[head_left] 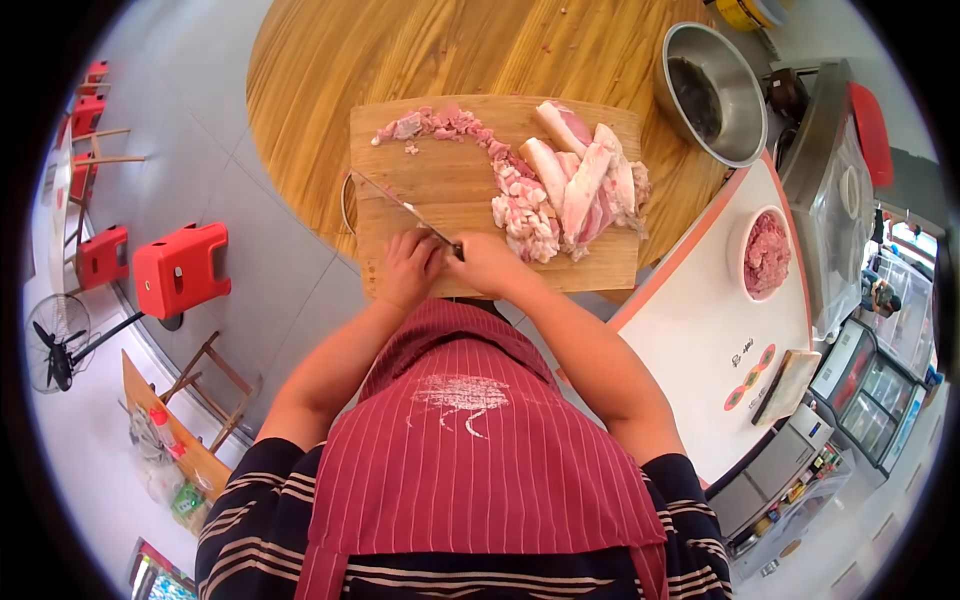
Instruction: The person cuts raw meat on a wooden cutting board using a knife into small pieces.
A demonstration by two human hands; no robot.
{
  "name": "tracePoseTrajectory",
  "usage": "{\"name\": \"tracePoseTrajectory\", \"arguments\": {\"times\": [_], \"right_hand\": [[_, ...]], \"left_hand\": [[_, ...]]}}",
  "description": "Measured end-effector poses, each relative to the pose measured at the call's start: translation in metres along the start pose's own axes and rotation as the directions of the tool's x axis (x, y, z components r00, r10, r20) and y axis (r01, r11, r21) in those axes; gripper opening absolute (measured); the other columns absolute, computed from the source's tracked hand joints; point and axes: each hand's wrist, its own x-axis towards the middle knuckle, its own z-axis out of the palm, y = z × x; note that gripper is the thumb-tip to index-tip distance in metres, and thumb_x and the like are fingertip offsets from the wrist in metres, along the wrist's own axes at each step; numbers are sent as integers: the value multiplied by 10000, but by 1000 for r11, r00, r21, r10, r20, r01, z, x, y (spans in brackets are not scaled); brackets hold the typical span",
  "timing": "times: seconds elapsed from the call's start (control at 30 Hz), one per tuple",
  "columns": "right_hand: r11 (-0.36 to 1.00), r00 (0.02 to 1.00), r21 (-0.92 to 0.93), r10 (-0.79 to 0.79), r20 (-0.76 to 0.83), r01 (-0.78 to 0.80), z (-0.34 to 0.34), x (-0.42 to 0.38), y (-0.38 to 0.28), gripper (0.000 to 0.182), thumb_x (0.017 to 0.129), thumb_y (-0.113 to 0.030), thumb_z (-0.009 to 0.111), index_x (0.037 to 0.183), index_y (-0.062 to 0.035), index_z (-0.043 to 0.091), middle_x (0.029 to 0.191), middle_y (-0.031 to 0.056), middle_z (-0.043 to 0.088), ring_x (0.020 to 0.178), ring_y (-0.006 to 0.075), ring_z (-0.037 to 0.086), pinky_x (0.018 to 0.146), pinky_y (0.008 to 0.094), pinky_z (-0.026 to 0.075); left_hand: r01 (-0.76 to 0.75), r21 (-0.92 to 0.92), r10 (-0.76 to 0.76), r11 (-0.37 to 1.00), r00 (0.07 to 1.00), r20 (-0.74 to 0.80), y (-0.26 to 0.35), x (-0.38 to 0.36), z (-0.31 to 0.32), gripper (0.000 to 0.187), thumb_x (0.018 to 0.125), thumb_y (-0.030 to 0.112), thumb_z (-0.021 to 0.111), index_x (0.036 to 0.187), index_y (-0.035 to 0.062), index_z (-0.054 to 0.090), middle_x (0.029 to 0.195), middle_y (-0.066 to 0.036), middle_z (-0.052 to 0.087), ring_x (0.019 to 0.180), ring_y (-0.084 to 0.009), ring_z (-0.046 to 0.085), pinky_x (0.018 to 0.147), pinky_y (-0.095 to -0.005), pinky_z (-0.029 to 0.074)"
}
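My right hand (486, 264) is wrapped round the handle of a knife (405, 207), whose narrow blade slants up and left over the wooden cutting board (440, 180). Close beside the blade, my left hand (408, 266) rests at the board's near edge with its fingers curled together; whatever they may hold is hidden. A small pale bit sits by the blade. Diced meat (525, 215) is heaped right of the knife, and a trail of smaller pieces (440, 124) curves along the far side. Thick slabs of fatty raw meat (585, 190) lie at the board's right.
The board lies on a round wooden table (300, 130). A steel bowl (740, 120) stands at its right edge. On the white counter (690, 340) is a bowl of minced meat (767, 255). Red stools (182, 270) and a fan (60, 345) stand left. Another person (880, 296) is far right.
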Motion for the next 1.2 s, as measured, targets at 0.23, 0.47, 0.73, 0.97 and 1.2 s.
{"name": "tracePoseTrajectory", "arguments": {"times": [0.23, 0.47, 0.73, 0.97, 1.2], "right_hand": [[785, 881, 399, 429, 201, -473, -47, -81, 75, 297, 801, -236, 612, 941, 23, 583, 679, 168, 614, 666, 343, 602, 642, 387, 482], [978, 976, -24, 203, -84, -206, -11, -107, 7, 303, 844, -261, 580, 1030, -26, 542, 827, 207, 637, 781, 396, 614, 699, 472, 477], [976, 979, -106, 196, 52, -190, 6, -84, -6, 286, 858, -247, 548, 1029, -19, 536, 835, 228, 632, 803, 408, 607, 718, 483, 475], [987, 985, -81, 147, 84, -141, 5, -58, -10, 251, 863, -223, 520, 987, -7, 551, 861, 236, 635, 829, 408, 613, 737, 488, 479], [955, 950, -115, 288, 120, -275, -1, -94, 1, 258, 865, -224, 526, 1011, -11, 532, 860, 237, 638, 824, 404, 616, 733, 492, 482]], "left_hand": [[29, -92, -40, 995, 992, -121, 4, -9, -2, 253, 693, 49, 690, 924, 99, 601, 985, -54, 580, 871, -275, 558, 755, -379, 441], [6, -60, -10, 998, 998, -69, -3, -10, 4, 280, 684, 43, 691, 952, 67, 615, 1000, -93, 590, 881, -291, 563, 771, -386, 451], [49, -38, -51, 998, 997, -59, -5, -16, 11, 521, 667, 98, 695, 1158, -7, 555, 1082, -154, 562, 970, -346, 543, 830, -425, 440], [-40, 41, 44, 998, 992, -122, -5, -6, 4, 473, 642, 125, 699, 1089, 14, 589, 982, -112, 580, 886, -306, 555, 754, -390, 442], [30, -57, -33, 998, 997, -63, -5, -11, 6, 449, 653, 117, 697, 1078, 18, 592, 980, -106, 580, 868, -303, 551, 741, -388, 442]]}}
